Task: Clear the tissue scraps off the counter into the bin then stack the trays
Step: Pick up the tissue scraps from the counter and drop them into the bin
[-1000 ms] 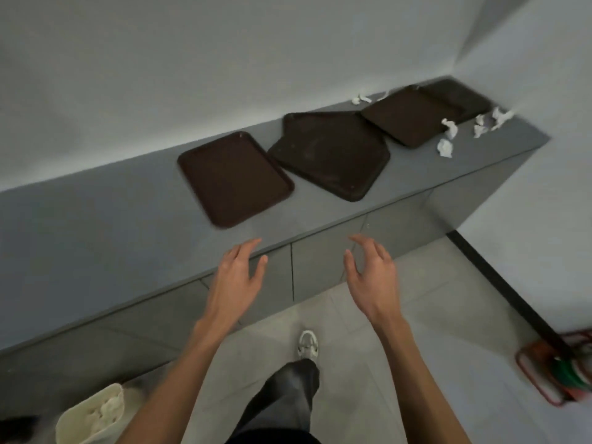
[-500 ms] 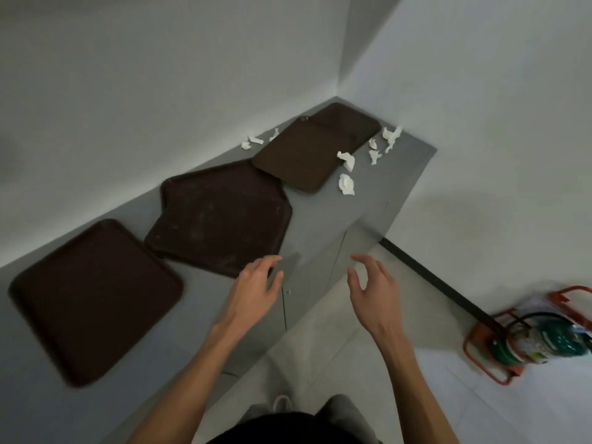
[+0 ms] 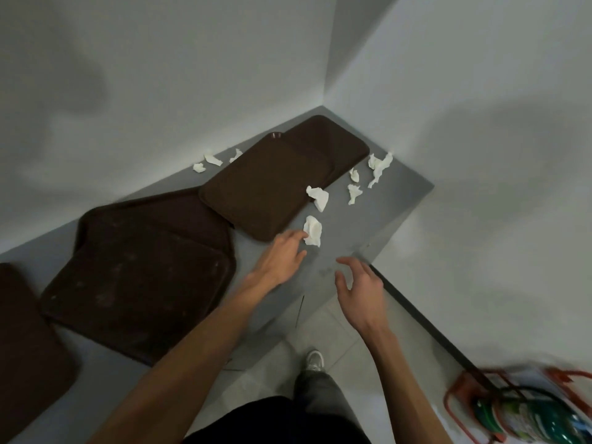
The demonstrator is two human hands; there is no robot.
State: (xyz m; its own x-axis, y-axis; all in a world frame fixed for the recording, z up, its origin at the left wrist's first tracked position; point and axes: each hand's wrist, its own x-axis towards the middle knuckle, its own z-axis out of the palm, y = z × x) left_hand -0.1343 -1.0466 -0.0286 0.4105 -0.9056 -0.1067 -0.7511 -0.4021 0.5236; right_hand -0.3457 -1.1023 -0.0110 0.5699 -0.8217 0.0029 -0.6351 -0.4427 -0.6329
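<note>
Several white tissue scraps lie on the grey counter (image 3: pixel 378 219) near its corner. The nearest scrap (image 3: pixel 313 231) lies just past the fingertips of my left hand (image 3: pixel 282 259), which reaches over the counter with straight fingers and holds nothing. Another scrap (image 3: pixel 318 197) rests at the edge of a brown tray (image 3: pixel 262 190). More scraps (image 3: pixel 379 166) lie by the right wall and a few (image 3: pixel 208 161) by the back wall. My right hand (image 3: pixel 360 288) hovers at the counter's front edge, fingers loosely spread. A large brown tray (image 3: pixel 137 274) overlaps another to the left.
A further brown tray (image 3: pixel 25 341) sits at the far left edge, and one (image 3: pixel 336 142) lies in the corner under the middle tray. A red-framed stand with a green object (image 3: pixel 525 411) sits on the floor at the lower right. Walls close the corner.
I have stepped right along the counter toward the corner. My left hand has reached forward to the nearest tissue scrap; my right hand has followed to the counter's edge.
</note>
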